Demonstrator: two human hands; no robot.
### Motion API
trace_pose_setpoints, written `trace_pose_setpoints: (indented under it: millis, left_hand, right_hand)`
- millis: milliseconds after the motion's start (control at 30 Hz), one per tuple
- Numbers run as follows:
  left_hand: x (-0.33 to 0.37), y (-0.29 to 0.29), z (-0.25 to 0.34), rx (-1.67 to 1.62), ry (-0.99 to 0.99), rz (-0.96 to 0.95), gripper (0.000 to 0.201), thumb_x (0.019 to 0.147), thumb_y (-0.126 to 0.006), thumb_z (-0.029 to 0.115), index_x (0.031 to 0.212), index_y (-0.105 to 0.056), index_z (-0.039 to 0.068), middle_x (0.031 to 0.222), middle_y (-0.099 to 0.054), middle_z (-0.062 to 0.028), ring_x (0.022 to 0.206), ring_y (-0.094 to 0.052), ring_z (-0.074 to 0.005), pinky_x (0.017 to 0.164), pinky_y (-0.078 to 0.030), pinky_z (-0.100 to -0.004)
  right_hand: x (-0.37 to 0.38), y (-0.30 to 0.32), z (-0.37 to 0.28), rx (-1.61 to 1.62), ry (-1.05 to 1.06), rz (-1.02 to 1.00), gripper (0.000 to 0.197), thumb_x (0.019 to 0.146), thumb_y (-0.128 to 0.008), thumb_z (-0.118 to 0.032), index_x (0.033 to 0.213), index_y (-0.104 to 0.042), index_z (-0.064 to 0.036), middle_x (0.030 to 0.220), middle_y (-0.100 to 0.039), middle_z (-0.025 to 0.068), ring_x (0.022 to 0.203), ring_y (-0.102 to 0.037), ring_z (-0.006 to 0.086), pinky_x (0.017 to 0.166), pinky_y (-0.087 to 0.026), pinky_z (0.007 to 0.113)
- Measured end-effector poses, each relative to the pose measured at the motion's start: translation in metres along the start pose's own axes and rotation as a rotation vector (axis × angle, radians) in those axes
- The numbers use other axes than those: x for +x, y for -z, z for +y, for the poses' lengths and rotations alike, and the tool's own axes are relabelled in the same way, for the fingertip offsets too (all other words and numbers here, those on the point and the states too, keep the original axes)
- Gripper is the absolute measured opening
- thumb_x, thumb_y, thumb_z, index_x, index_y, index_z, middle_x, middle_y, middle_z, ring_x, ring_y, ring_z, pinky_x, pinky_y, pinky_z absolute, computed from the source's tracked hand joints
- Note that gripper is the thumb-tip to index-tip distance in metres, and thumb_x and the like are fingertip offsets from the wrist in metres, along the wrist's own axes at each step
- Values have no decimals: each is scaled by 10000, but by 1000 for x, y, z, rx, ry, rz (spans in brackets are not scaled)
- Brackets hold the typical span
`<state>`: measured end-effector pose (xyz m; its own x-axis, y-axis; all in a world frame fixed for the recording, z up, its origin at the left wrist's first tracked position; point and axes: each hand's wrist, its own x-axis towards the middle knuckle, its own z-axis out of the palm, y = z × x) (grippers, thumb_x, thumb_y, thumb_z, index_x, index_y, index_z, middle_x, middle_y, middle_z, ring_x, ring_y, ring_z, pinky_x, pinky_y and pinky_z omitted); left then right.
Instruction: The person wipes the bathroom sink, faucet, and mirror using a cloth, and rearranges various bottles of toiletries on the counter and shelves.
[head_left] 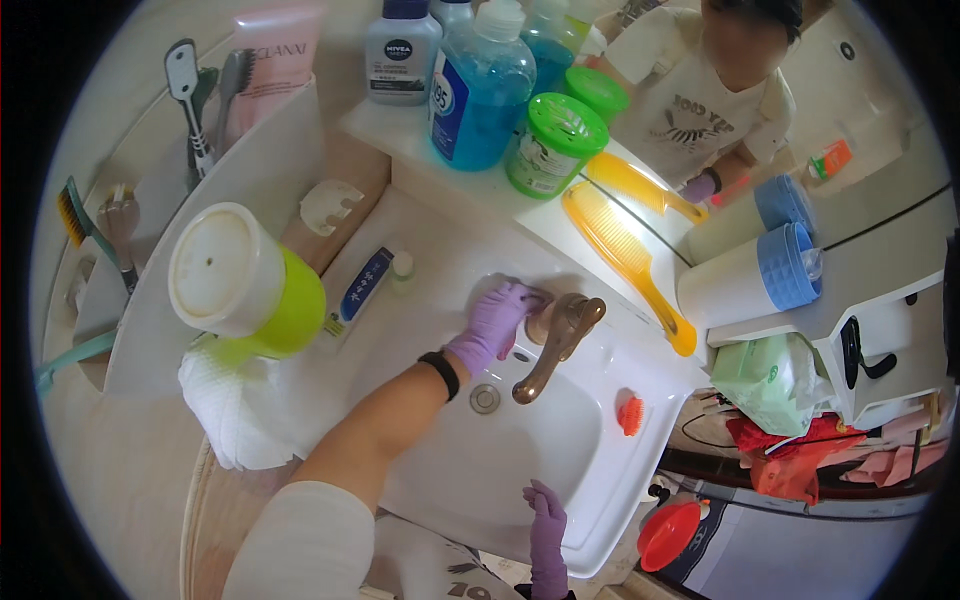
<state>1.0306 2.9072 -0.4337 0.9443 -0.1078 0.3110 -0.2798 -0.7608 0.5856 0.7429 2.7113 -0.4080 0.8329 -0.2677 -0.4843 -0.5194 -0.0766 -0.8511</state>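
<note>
My left hand [497, 322], in a purple glove with a black band at the wrist, reaches to the back of the white sink [540, 450]. Its fingers are bent and pressed down beside the base of the bronze-coloured faucet [560, 345]. A bit of darker pink shows beneath them, too little to name. Over the near edge of the sink hangs my right hand [546, 535], also gloved in purple, its fingers stretched out and holding nothing. An orange-red scrub brush [630, 413] lies on the sink's right side. The round drain [485, 399] sits below my left hand.
A toothpaste box [362, 290], a green-and-white canister [250, 280] and a white towel [235, 405] stand left. On the back ledge are a blue liquid bottle [480, 90], a green tub [556, 145] and a yellow comb [630, 260] before the mirror. A red basin [668, 535] is lower right.
</note>
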Motion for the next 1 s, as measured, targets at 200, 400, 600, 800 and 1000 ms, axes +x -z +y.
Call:
trace_pose_setpoints:
  millis: [200, 400, 600, 800, 1000]
  left_hand:
    - [-23, 15, -27, 515, 78, -139, 359, 715, -563, 176, 1070, -512, 163, 1010, -489, -44, 951, -471, -205, 764, -413, -340]
    - [-30, -28, 2, 187, -27, 153, 303, 759, -523, 196, 1058, -545, 150, 1077, -500, -29, 1031, -449, -213, 827, -356, -344]
    - [-39, 9, -1, 389, -74, -143, 441, 701, -576, 243, 1118, -503, 119, 1098, -468, -40, 1053, -415, -221, 901, -312, -371]
    - [-38, -15, 4, 299, 13, 117, 433, 687, -565, 235, 1097, -527, 102, 1081, -482, -68, 1064, -408, -249, 935, -297, -378]
    - [-40, 0, -4, 58, -171, -10, 434, 740, -536, 275, 1127, -500, 82, 1108, -470, -66, 1105, -394, -263, 969, -283, -404]
  right_hand:
    - [-3, -7, -7, -56, 42, 3, 256, 876, -432, -85, 1067, -574, 10, 909, -627, 100, 840, -575, 150, 784, -446, 270]
    - [-5, -1, -8, -80, 44, 24, 258, 879, -432, -89, 1071, -570, 14, 912, -627, 103, 842, -579, 156, 787, -447, 272]
    - [-7, -6, -7, -73, 56, -3, 257, 880, -434, -96, 1072, -571, 8, 913, -626, 97, 860, -575, 156, 790, -447, 270]
    - [-12, -2, -1, -43, 51, 30, 256, 879, -436, -91, 1076, -572, -1, 914, -627, 99, 855, -576, 154, 788, -447, 266]
    - [-7, -2, 10, -137, 67, -60, 254, 876, -438, -87, 1074, -576, -6, 902, -634, 93, 833, -582, 149, 788, -446, 259]
